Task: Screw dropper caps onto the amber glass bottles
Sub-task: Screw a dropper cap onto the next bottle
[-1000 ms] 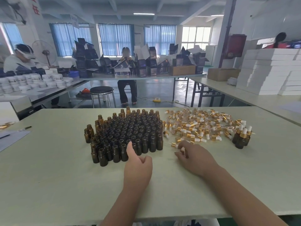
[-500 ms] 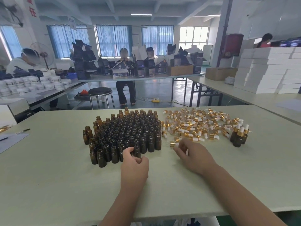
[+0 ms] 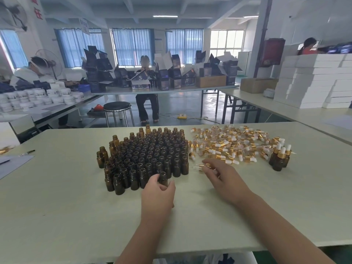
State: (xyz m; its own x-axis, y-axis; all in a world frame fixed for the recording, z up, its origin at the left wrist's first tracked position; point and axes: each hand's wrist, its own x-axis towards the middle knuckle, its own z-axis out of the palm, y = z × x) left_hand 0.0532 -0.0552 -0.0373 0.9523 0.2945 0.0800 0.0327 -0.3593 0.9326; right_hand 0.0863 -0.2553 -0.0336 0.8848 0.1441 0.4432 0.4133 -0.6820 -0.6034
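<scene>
Amber bottle at the cluster's front edge: left hand grips it, right hand pinches a dropper cap just beside. Drag it out carelessly and close-packed neighbours may topple.

bottles: amber glass, glossy | dropper caps: shiny gold collars, white bulbs | table: matt, smooth

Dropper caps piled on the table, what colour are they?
The dropper caps have gold collars and white bulbs, clearest in the head view.
</scene>
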